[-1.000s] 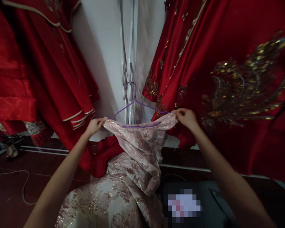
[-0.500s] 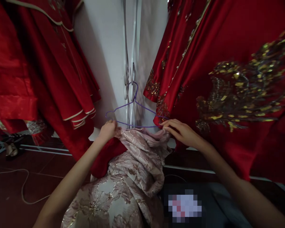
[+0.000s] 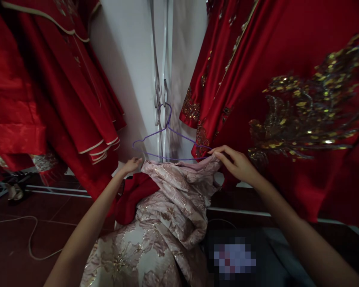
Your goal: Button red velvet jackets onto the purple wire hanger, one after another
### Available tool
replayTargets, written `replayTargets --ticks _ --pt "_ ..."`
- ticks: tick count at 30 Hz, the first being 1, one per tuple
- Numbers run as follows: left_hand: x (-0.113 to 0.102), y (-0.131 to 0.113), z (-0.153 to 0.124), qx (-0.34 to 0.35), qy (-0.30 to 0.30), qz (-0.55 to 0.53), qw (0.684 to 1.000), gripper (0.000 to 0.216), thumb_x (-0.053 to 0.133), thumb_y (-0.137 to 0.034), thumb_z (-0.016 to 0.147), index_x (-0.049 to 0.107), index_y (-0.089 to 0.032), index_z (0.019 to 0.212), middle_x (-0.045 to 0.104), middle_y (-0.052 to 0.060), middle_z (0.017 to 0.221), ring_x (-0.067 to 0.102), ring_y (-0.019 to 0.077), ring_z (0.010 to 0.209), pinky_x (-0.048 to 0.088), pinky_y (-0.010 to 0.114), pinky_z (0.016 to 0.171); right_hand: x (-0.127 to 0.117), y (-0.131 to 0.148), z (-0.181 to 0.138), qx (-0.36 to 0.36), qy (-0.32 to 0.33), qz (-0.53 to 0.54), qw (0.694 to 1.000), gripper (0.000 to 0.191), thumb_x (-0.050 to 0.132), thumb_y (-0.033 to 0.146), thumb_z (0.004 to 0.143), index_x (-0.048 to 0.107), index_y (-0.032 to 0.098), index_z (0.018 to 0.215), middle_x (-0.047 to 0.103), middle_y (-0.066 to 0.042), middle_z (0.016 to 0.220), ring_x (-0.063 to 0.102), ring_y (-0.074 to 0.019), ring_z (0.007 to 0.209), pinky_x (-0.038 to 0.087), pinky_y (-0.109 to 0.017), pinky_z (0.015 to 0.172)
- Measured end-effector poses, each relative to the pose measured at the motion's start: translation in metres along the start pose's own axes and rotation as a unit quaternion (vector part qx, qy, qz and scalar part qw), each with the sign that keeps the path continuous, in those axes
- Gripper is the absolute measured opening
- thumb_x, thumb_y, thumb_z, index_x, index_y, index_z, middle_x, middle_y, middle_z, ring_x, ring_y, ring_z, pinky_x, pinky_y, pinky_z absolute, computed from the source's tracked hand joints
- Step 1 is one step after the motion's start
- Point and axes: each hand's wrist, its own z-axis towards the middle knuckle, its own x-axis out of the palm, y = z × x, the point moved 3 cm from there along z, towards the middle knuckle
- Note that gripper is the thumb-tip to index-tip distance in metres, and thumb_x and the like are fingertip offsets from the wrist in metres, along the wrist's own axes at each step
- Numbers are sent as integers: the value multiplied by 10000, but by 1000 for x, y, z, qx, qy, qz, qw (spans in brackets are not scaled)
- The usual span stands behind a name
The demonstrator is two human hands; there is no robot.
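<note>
**Currently: both hands on pink garment's top edge, just below hanger**

Left to right: red garments hang at left, cream trim on the hems. Left hand pinches the left end of the pink brocade garment, fingers closed on the cloth. Purple wire hanger hangs hooked against the white wall, its bottom bar just above the garment's top edge. Right hand grips the garment's right end, fingers curled over the fabric. Red gold-embroidered gown hangs behind it.
</note>
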Motion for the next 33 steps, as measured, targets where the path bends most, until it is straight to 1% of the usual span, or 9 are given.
replayTargets --ticks 3,7,12,16,20,22,25,30,33 --pt "12 -5 5 39 20 -8 999 613 494 -592 734 542 -139 1144 555 145 1221 513 242 1106 434 291 838 5 3 2 -17 -12 4 1000 259 361 422 899 558 267 965 628 -42 1033 573 -219 983 431 -362 891" --pt "20 -2 -1 74 61 -13 995 628 464 -632 724 596 -110 1047 641 120 1054 584 216 923 460 293 774 9 0 5 -29 -23 1 999 286 345 416 907 557 250 1003 615 -55 1025 565 -213 973 424 -362 885" --pt "-5 -5 -17 113 41 30 992 578 484 -633 709 628 -105 894 638 54 760 560 188 730 455 301 695 5 -8 5 0 -26 19 999 282 356 439 900 552 244 954 631 -55 1036 571 -216 989 415 -367 903" --pt "-14 -59 -40 277 -39 135 951 417 419 -507 828 631 -159 915 639 65 894 551 192 864 416 325 842 13 -11 14 35 7 62 997 279 370 481 885 529 252 909 663 -47 1028 604 -215 952 435 -365 880" --pt "24 -114 -57 416 -3 181 891 309 397 -387 877 613 -195 987 592 77 1154 490 213 1091 343 372 983 32 -18 34 30 10 124 992 278 369 497 879 477 241 854 626 -56 1146 573 -211 1063 419 -386 925" --pt "49 -125 -58 454 34 185 871 285 389 -340 888 608 -187 985 577 83 1193 483 207 1117 341 373 994 36 -28 41 22 -21 116 993 287 373 496 874 476 232 828 552 -67 1258 492 -212 1180 370 -401 986" --pt "75 -121 -55 458 49 167 872 277 371 -312 899 598 -182 989 574 86 1201 514 195 1076 362 363 976 29 -48 36 23 -98 42 994 271 386 462 869 502 223 818 474 -82 1338 464 -221 1207 333 -413 1017" --pt "85 -106 -62 434 14 118 893 289 359 -311 906 591 -185 1023 592 93 1145 510 200 1062 363 375 970 3 -76 6 48 -221 -66 972 226 351 379 888 519 228 904 528 -100 1280 540 -229 1111 387 -424 956" --pt "84 -106 -67 427 5 101 899 293 365 -302 903 579 -190 1069 599 92 1118 502 204 1068 368 383 963 -6 -84 -1 62 -264 -94 958 235 334 368 890 517 222 908 573 -117 1216 553 -239 1087 404 -430 927"
